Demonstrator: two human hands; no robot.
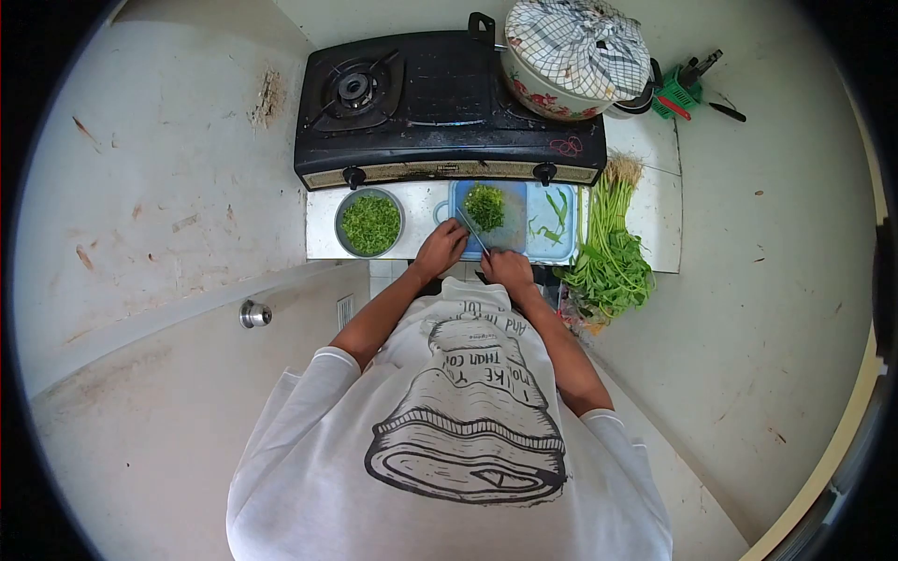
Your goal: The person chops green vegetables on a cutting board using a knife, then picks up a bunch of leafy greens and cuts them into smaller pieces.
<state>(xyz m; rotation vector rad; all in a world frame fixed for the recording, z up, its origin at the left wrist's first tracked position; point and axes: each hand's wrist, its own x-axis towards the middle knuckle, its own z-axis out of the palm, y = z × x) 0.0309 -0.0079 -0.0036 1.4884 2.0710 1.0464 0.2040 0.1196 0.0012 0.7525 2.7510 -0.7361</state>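
A blue cutting board (pixel 514 245) lies on the white counter, with a heap of finely chopped green herbs (pixel 485 206) on its left half. My right hand (pixel 508 269) is closed around the handle of a knife (pixel 472 232) at the board's front edge. Its blade slants up and left, beside the heap. At the board's left edge, my left hand (pixel 442 248) has its fingers curled together close to the blade's far end; whether they grip the blade is hidden. A few loose leaves (pixel 554 215) rest on the board's right part.
A grey bowl (pixel 340 232) of chopped greens (pixel 370 224) stands left of the board. Whole leafy stalks (pixel 610 229) with roots lie to the right, overhanging the counter. Behind sits a black gas stove (pixel 449 103) with a cloth-topped pot (pixel 561 98). A green basket (pixel 678 96) holds utensils.
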